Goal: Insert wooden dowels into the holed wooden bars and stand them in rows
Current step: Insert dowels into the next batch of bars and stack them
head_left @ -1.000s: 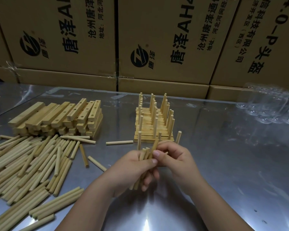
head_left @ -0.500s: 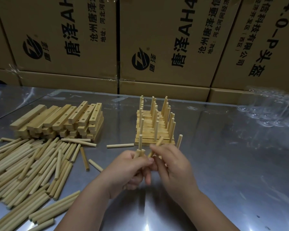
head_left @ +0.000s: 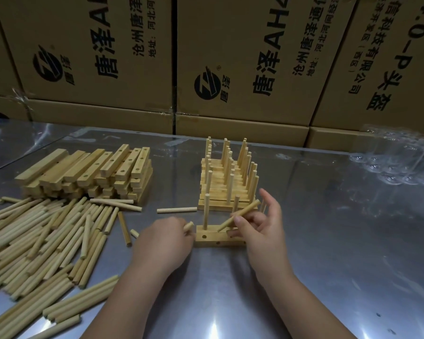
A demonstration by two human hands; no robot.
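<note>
Metal table (head_left: pixel 328 241) bears bar (head_left: pixel 218 239) holding upright dowel (head_left: pixel 206 211).

Bare metal on the table (head_left: pixel 328 241), glossy, throwing back the light, finely scuffed all over. The dowels (head_left: pixel 47 241) and the holed bars (head_left: pixel 83 172) are pale raw wood, matt and smooth-looking. Behind them sit matt brown cardboard boxes (head_left: pixel 255 45) with black print, and at the right, clear shiny plastic packaging (head_left: pixel 402 162).
</note>
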